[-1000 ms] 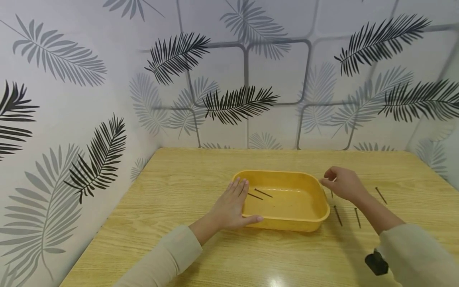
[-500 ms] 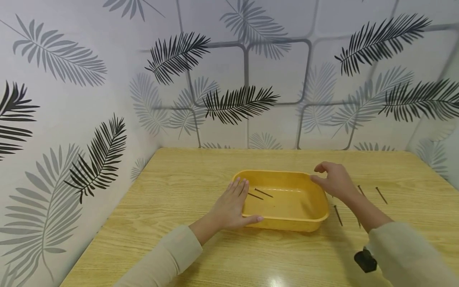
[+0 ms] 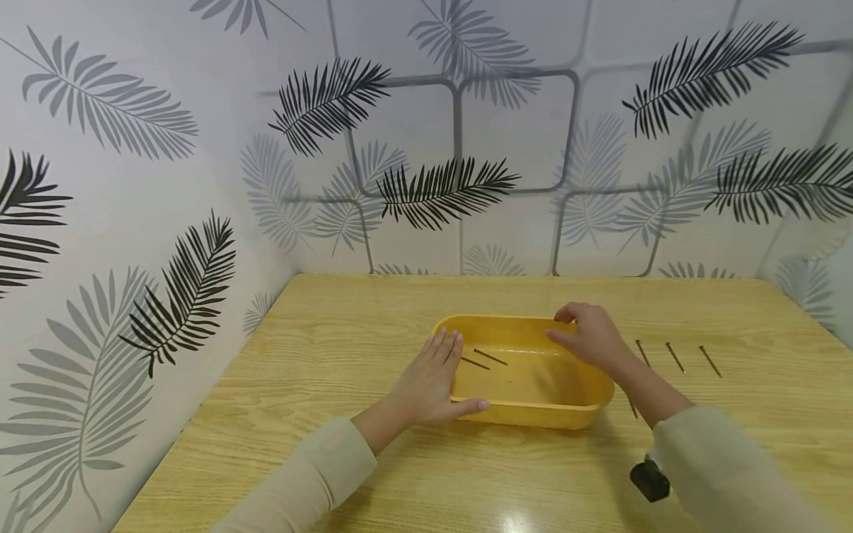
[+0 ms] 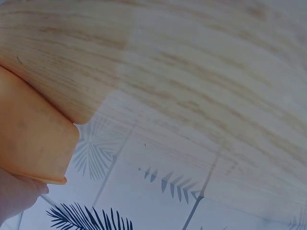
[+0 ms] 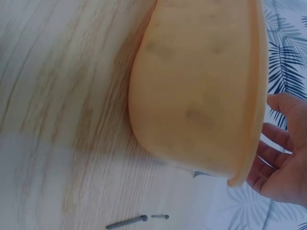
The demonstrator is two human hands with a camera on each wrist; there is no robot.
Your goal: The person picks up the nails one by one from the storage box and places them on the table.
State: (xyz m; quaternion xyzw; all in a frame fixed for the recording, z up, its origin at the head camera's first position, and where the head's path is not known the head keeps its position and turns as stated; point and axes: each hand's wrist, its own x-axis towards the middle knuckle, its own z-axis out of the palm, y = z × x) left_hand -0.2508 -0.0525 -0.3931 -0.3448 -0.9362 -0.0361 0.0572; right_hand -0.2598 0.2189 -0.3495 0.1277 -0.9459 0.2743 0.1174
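Observation:
A yellow plastic tub (image 3: 526, 416) stands on the wooden table. My left hand (image 3: 426, 381) rests on its left end, fingers straight over the rim and thumb along the front. Two dark nails (image 3: 491, 357) lie inside, one partly under the left fingers. My right hand (image 3: 589, 337) hovers over the tub's back right corner, fingers bent and thumb apart from the index finger. Beyond the rim (image 5: 261, 72), the right wrist view shows the curled right fingers (image 5: 276, 155). Whether they hold anything is hidden. Several nails (image 3: 710, 361) lie on the table right of the tub.
The wooden table (image 3: 346, 318) reaches back to a wall (image 3: 413, 244) with a leaf pattern. A second wall (image 3: 100, 222) borders its left side. The right forearm (image 3: 649, 392) passes over some of the nails. A black device (image 3: 649, 481) hangs under the right sleeve.
My right hand has moved left, from above the nails to over the tub's right part. More nails on the table now show behind it. The left hand and tub have stayed put.

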